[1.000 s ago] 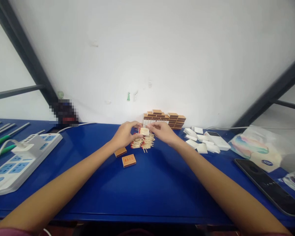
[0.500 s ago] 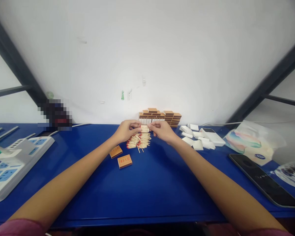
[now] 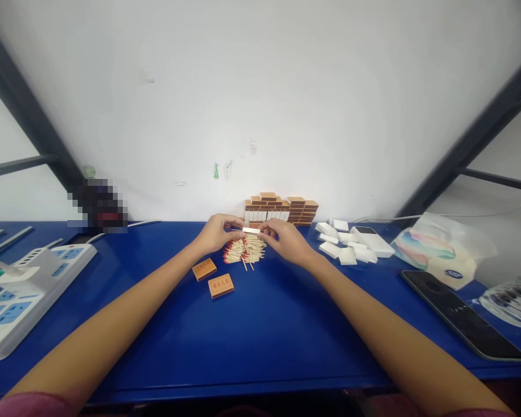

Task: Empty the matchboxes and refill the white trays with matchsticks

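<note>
Both my hands meet at the middle back of the blue table (image 3: 264, 324). My left hand (image 3: 219, 233) and my right hand (image 3: 286, 240) pinch the two ends of a small white matchbox tray (image 3: 250, 230), held level just above a loose pile of red-tipped matches (image 3: 245, 250). Two brown matchbox sleeves (image 3: 212, 278) lie flat on the table just left of the pile, near my left wrist. A stack of brown matchboxes (image 3: 282, 208) stands against the wall behind my hands.
Several white empty trays (image 3: 342, 243) lie to the right of my hands. A dark phone (image 3: 460, 313) and a plastic bag (image 3: 443, 249) rest at the far right. A white power strip (image 3: 21, 289) with a plugged cable sits at the left.
The tray has turned from showing its match-filled face to showing its thin white edge. My hands stay in place over the pile; the camera shifted slightly.
</note>
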